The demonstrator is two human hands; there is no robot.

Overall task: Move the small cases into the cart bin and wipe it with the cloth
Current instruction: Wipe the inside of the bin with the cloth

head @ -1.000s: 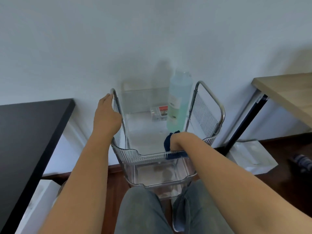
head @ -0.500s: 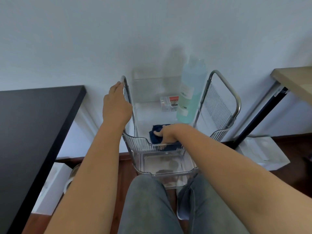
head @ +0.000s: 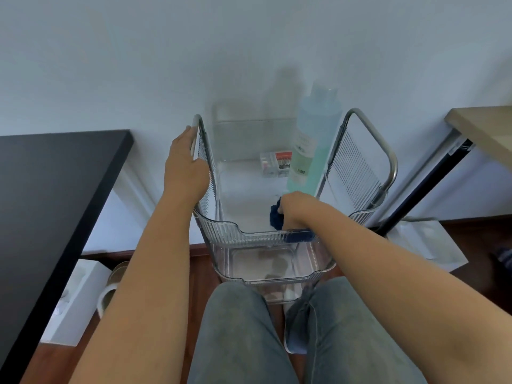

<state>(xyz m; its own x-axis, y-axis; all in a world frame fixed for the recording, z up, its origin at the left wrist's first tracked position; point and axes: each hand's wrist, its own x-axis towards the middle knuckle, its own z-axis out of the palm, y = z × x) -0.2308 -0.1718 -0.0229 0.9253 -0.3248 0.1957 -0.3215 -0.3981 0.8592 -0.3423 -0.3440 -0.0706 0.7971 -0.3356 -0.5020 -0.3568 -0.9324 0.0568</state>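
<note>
A clear ribbed cart bin [head: 221, 225] stands before my knees, against the wall. Small clear cases [head: 275, 163] with red tops lie at its far end, beside a tall pale green bottle [head: 310, 151]. My right hand [head: 295, 207] holds a dark blue cloth [head: 275, 216] down on the bin's floor near the front right corner. My left hand [head: 184, 164] grips the metal handle [head: 197, 128] on the cart's left side.
A black table [head: 55, 189] lies at the left, a wooden desk [head: 482, 126] with a black leg at the right. The cart has a second metal handle [head: 388, 156] and a lower clear bin [head: 277, 273]. White boxes and a slipper sit on the dark floor.
My right hand swept the cloth from the bin's right side to the middle and back to the right. The left hand kept its hold on the handle. The view shifted slightly.
</note>
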